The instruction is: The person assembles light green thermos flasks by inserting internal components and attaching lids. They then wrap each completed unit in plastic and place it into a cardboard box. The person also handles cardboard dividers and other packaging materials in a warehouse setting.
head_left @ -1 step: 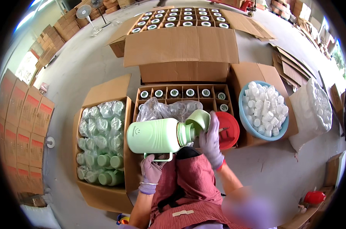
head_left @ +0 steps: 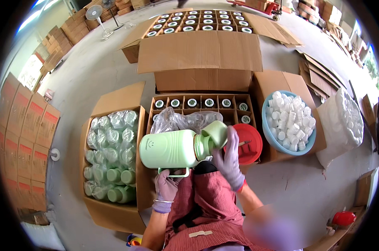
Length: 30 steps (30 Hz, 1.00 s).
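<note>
Far left: a row of closed cardboard cartons [head_left: 24, 138] with red panels stands on edge along the wall, with more stacked brown cartons [head_left: 68, 35] behind and a pedestal fan [head_left: 94, 13] near them.

Left of centre: an open carton [head_left: 114, 100] on the floor holds pale green flasks in clear bags [head_left: 112, 154], lying on their sides in rows.

Centre: a pale green flask [head_left: 168, 148] lies horizontal over the person's lap, neck to the right, just in front of a divided carton [head_left: 200, 102]. The left hand [head_left: 166, 188], in a purple glove, is curled closed around the flask's handle [head_left: 172, 172] from below. The right hand [head_left: 228, 157], also gloved, has fingers pressed around the green cap [head_left: 216, 133] at the flask's neck; the cap sits tilted. Crumpled clear plastic [head_left: 181, 119] lies over the divided carton's front cells; its rear cells hold upright flasks seen from above. Beyond it are a closed carton [head_left: 200, 52] and a second divided carton [head_left: 202, 23] filled with flasks.

Right of centre: a red round basin [head_left: 250, 144] just beside the right hand; a blue basin of white stoppers [head_left: 287, 121] in an open carton; a clear bag of white parts [head_left: 344, 121]. Flattened cardboard [head_left: 323, 77] lies further right.

Surface: bare grey concrete floor [head_left: 97, 71]; warehouse interior.
</note>
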Tool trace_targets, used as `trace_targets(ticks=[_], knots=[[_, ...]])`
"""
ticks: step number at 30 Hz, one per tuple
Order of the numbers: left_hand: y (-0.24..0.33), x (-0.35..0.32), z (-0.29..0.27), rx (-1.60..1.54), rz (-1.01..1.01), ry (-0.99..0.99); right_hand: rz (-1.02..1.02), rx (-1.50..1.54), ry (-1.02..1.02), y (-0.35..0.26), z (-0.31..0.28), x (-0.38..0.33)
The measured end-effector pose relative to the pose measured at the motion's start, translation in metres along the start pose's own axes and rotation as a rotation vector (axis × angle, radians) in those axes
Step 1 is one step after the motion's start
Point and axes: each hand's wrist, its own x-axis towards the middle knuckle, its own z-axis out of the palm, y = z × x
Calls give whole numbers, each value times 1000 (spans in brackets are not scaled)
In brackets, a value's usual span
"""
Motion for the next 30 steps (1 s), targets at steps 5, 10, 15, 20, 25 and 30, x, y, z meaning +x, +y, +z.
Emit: trace_targets(ticks=[5, 10, 15, 20, 25, 30], knots=[[17, -17, 5, -33, -1, 0, -57, 95, -241, -41, -21, -24], [27, -31, -18, 120, 68, -177, -437, 129, -227, -35, -26, 2], [15, -22, -51, 916, 527, -136, 272, 688, -225, -39, 8, -16], [21, -24, -63, 1112, 721, -356, 960, 1360, -615, -7, 18, 17], [38, -33, -31, 1401, 1064, -550, 843, 1123, -911, 13, 15, 45], [29, -99, -82, 1763, 1063, -735, 379, 678, -1265, -20, 28, 25]])
